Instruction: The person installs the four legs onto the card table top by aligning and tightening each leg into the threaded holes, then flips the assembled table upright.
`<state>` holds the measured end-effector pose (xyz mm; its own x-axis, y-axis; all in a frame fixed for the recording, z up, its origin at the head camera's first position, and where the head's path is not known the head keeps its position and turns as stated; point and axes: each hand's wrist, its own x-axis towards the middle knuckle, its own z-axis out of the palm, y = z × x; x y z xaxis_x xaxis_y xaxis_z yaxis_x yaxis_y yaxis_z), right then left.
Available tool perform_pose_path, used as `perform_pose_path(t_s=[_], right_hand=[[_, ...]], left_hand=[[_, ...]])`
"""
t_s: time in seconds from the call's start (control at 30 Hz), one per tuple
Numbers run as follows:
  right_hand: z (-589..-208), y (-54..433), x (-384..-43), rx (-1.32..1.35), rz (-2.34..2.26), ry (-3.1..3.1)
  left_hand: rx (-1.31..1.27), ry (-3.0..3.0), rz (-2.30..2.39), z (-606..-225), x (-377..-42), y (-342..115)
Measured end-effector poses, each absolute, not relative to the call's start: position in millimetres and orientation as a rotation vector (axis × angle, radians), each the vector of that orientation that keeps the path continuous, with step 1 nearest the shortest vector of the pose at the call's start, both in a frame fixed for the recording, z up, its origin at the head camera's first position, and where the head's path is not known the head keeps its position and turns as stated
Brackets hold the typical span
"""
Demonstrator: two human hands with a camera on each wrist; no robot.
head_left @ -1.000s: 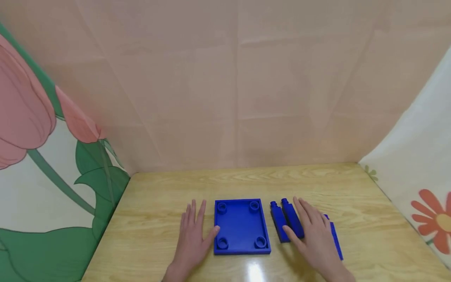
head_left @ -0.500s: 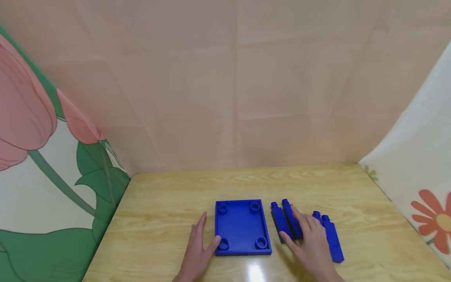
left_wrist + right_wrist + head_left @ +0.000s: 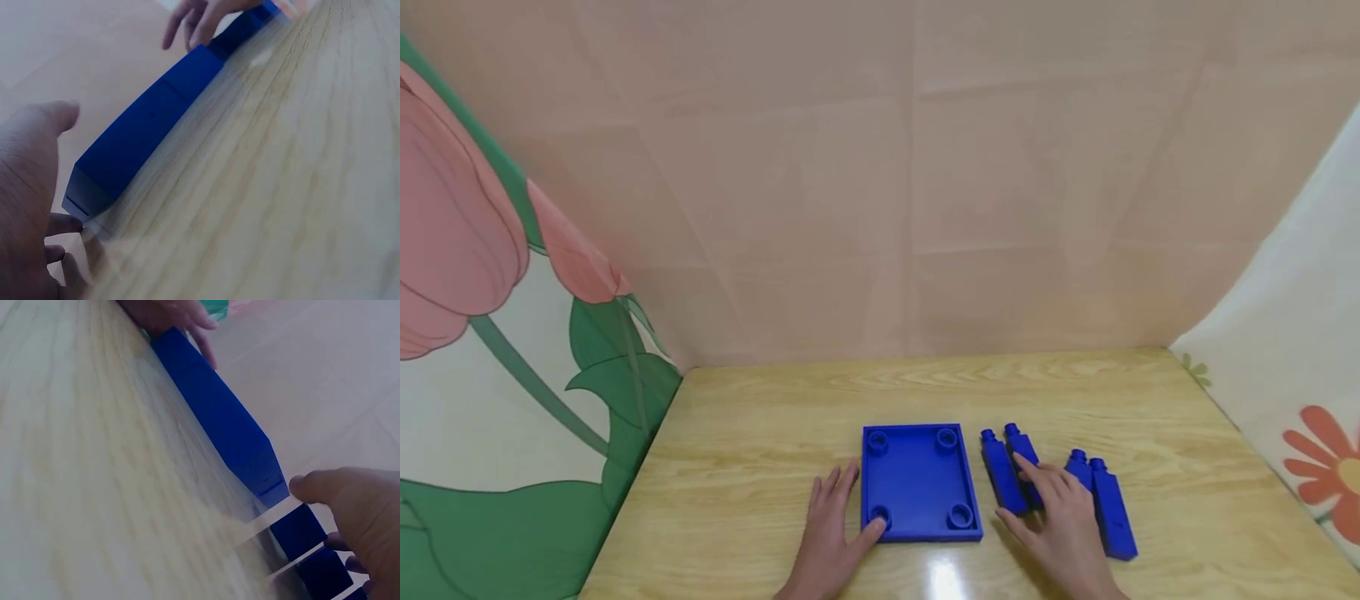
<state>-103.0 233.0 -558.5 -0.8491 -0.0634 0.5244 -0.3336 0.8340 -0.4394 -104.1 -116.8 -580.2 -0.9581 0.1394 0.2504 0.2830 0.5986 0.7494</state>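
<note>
The square blue tray (image 3: pixel 917 483) is lying flat on the worktop (image 3: pixel 760 442), with the left hand (image 3: pixel 831 533) standing beside its left wall, that grip spread and gripping nothing, thumb reaching the near-left corner. Right of the tray, the right hand (image 3: pixel 1060 517) is standing between the inner blue posts (image 3: pixel 1003 479) and the outer blue posts (image 3: pixel 1112 512), its grip parted with nothing visibly caught, contact unclear. Everything is looking like light, stiff, slightly slick plastic, probably favouring a hold on the tray's opposite walls and around each post's middle.
</note>
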Motion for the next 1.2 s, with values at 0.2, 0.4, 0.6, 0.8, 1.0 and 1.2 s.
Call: perform_pose_path(t_s=[0.2,0.4,0.6,0.8,1.0,1.2], right_hand=[[-562.6,233.7,-101.7,0.284,0.647,-2.582],[-561.6,230.7,-99.8,0.294,0.551,-2.605],[-563.2,230.8,-101.0,0.308,0.55,-2.566],[-566.0,231.4,-100.8,0.315,0.58,-2.54],[-566.9,231.6,-100.9,0.353,0.561,-2.52],[-566.7,231.1,-101.4,0.361,0.544,-2.503]], left_hand=[[-0.335,-2.76,-1.248,-582.3,-103.7,-116.6],[-0.347,-2.783,-1.213,-582.4,-103.0,-118.4],[-0.409,-2.791,-1.176,-584.0,-104.1,-119.5],[-0.447,-2.786,-1.14,-587.6,-105.2,-120.0],[-0.451,-2.794,-1.137,-587.0,-104.4,-120.4],[-0.457,-2.786,-1.138,-586.9,-104.4,-120.8]])
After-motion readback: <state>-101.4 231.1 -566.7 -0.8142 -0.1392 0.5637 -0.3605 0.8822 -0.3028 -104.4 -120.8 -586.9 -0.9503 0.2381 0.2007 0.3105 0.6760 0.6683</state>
